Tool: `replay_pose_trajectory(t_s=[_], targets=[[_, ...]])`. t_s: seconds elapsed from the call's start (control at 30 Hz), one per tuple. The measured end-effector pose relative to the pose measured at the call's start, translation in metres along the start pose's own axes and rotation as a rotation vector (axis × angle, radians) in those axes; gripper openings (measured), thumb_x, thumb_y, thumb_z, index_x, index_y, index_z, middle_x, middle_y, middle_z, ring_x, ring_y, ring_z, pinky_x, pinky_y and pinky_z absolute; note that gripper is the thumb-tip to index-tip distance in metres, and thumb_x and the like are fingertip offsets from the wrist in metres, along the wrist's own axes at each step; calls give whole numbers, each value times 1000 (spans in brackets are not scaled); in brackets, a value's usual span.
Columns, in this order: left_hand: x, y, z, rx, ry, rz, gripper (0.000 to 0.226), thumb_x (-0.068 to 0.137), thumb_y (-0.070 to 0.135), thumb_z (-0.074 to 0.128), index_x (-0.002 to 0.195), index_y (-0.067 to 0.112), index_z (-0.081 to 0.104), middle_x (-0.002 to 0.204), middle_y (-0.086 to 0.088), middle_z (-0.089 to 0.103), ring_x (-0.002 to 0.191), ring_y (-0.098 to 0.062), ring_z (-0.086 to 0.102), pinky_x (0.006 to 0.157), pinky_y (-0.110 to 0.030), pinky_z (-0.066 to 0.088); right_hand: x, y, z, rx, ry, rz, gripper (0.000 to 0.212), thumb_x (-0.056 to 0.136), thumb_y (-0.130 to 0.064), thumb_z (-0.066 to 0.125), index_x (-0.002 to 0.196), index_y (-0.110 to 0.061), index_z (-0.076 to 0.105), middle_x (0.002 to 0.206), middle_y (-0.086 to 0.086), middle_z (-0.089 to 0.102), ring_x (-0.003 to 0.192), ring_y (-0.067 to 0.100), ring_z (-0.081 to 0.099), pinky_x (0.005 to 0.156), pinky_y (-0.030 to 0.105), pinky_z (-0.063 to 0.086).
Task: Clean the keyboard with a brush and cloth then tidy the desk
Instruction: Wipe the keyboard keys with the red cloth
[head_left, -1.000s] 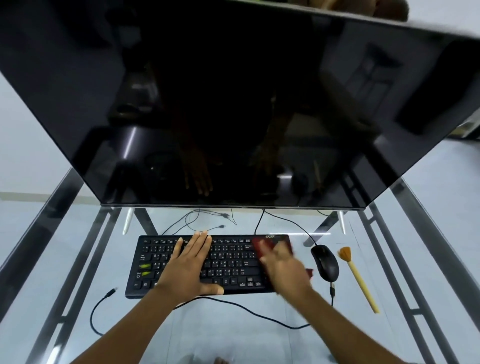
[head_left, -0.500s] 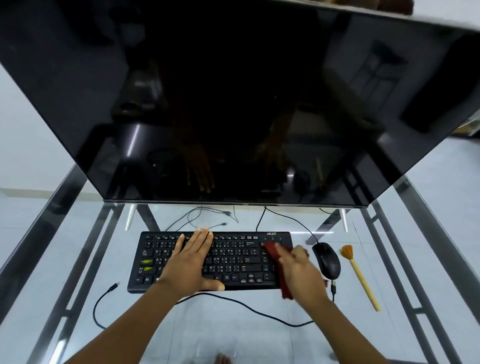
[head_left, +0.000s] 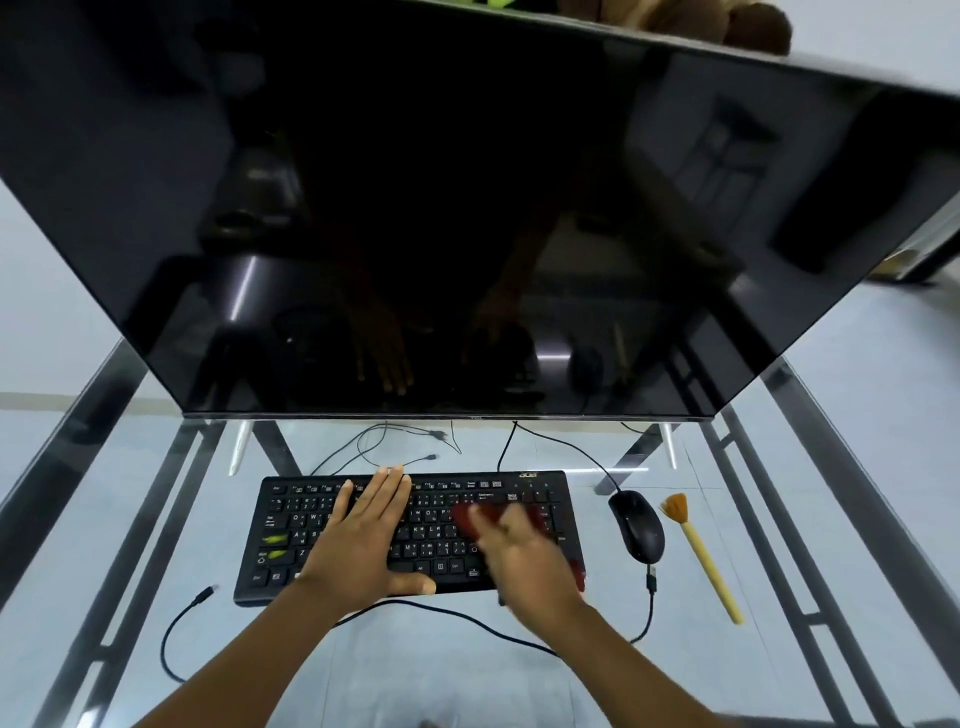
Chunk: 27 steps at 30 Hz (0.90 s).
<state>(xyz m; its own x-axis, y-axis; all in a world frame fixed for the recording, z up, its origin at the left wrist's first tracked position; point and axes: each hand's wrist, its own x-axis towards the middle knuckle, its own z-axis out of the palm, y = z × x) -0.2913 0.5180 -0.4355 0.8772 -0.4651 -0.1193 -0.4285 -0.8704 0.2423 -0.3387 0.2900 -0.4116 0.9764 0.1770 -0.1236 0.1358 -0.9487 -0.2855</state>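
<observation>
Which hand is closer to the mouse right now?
Right. The right hand is on the red cloth at the keyboard's right end, just left of the mouse. The left hand lies flat on the keyboard's middle, farther left.

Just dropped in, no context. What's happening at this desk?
A person is wiping the black computer keyboard on the glass-topped desk. The left hand lies flat on the keys, steadying it. The right hand, motion-blurred, works a dark red cloth over the right-hand keys; its grip is unclear. The tan wooden-handled brush lies unused beside the black mouse.
</observation>
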Motion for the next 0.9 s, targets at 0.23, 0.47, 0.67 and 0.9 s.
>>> replay_pose_trajectory(t_s=[0.23,0.47,0.67,0.9], targets=[[-1,1,-3,-10,-27,1,132,56,102,26,153,13,14,160,-1,7,147,-16,0,113,-40,-11,34,41,-28,199,197,362,37,96,-30,34,124,-50,48,115,6,49,101,30,53,86,36,49],[-1,2,-5,-23,-65,-13,132,55,102,27,153,14,15,159,-1,8,147,-16,1,114,-41,-9,30,42,-26,35,176,274,33,101,-30,40,131,-31,52,115,3,48,77,22,64,73,35,57],[-1,2,-5,14,-72,-30,128,58,100,29,150,11,27,157,-4,22,145,-12,3,113,-41,-5,23,-7,-10,24,16,39,37,101,-30,42,138,-32,44,114,6,47,69,20,61,62,30,56],[0,3,-6,10,-47,-21,137,47,103,14,151,18,-10,156,6,-20,143,-12,-23,114,-42,-17,43,28,-27,17,172,422,36,99,-17,41,133,-25,48,115,9,46,75,25,64,70,38,59]])
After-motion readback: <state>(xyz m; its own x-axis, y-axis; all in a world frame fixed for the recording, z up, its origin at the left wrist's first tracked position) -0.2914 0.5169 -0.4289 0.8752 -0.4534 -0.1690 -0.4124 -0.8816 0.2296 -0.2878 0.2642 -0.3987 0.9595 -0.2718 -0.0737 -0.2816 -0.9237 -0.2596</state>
